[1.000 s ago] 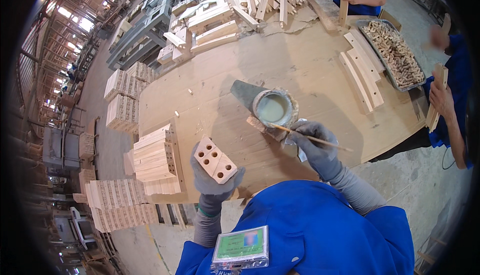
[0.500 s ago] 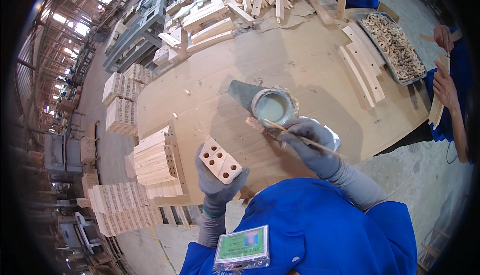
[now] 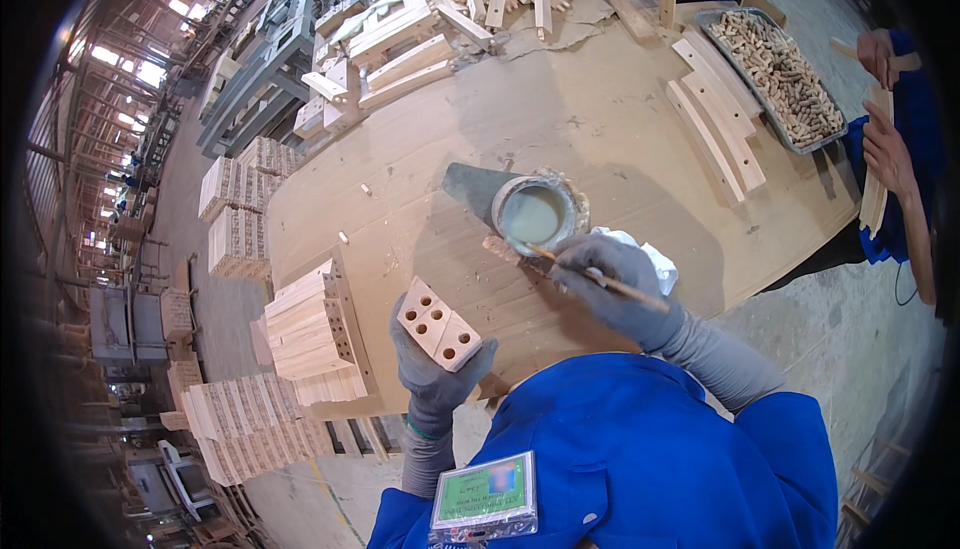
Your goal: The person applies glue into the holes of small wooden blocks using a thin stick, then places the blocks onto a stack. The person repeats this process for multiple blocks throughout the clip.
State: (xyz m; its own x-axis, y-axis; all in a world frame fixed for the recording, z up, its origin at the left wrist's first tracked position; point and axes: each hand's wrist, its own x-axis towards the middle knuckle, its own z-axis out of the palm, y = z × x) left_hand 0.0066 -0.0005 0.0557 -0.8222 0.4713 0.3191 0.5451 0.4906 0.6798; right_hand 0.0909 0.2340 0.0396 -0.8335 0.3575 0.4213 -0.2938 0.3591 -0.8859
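Block (image 3: 438, 324) in left hand (image 3: 432, 374); right hand (image 3: 615, 284) apart.

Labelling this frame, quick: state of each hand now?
Left hand: closed on a wooden block with drilled holes.
Right hand: closed on a thin stick, tip at the glue pot.

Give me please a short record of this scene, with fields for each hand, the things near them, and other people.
left hand: gloved left hand holds a wooden block with drilled holes, holes facing up
right hand: gloved right hand holds a thin stick, its tip at the rim of the can
can: round can of pale liquid on the wooden table
near left hand: stack of wooden blocks
far side: tray of wooden dowels
other people: a person's hand holding curved wood at the right edge
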